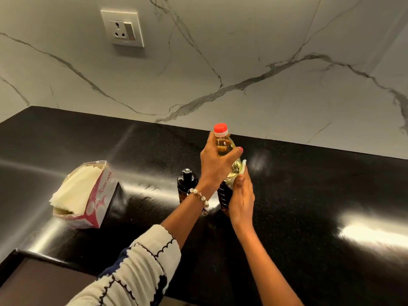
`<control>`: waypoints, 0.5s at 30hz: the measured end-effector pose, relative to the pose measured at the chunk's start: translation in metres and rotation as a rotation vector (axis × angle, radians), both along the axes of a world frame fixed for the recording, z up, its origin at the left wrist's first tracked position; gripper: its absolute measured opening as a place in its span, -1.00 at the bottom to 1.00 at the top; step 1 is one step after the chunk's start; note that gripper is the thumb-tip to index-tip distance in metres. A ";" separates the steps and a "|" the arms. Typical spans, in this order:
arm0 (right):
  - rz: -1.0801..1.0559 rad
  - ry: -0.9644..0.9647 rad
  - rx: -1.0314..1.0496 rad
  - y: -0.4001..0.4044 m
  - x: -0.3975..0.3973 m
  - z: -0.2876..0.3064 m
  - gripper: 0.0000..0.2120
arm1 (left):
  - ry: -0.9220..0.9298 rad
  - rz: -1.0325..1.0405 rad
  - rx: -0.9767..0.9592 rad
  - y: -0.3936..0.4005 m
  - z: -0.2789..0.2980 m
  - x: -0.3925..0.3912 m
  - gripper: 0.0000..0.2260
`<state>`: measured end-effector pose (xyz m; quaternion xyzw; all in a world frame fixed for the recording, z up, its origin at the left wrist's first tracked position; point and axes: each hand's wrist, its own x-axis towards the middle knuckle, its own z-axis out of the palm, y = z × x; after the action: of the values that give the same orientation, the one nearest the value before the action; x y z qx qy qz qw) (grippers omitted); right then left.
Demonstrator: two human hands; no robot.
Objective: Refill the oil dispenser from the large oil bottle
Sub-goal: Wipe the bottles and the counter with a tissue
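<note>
The large oil bottle (223, 145) stands upright on the black counter (309, 195), clear with yellow oil and a red cap on top. My left hand (217, 164) grips its neck and shoulder. My right hand (241, 197) presses a pale tissue (239, 172) against the bottle's side, fingers curled round the tissue. The oil dispenser (187, 184), a dark glass bottle with a black top, stands just left of the large bottle, partly hidden behind my left wrist.
An open pink-and-white tissue pack (84, 195) lies on the counter to the left. A marble backsplash with a wall socket (122, 28) rises behind. The counter's front edge runs along the lower left.
</note>
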<state>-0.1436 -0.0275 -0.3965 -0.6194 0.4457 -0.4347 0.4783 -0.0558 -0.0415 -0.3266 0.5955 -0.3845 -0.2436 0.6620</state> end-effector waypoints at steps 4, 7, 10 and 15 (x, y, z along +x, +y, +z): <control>0.058 -0.120 0.228 -0.016 -0.010 0.005 -0.18 | -0.040 -0.035 -0.007 -0.001 0.000 -0.005 -0.66; 0.034 -0.058 0.146 0.001 -0.015 -0.010 -0.15 | -0.038 -0.027 0.007 -0.004 0.001 -0.005 -0.65; 0.020 -0.008 0.077 0.014 -0.012 -0.012 -0.08 | -0.017 -0.052 0.018 -0.006 0.004 -0.005 -0.64; 0.072 -0.138 0.248 -0.012 -0.017 0.008 -0.05 | 0.005 -0.205 0.014 -0.001 0.004 -0.006 -0.65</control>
<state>-0.1608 -0.0398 -0.3888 -0.5396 0.4396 -0.4005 0.5959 -0.0616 -0.0427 -0.3226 0.5571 -0.4398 -0.3142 0.6305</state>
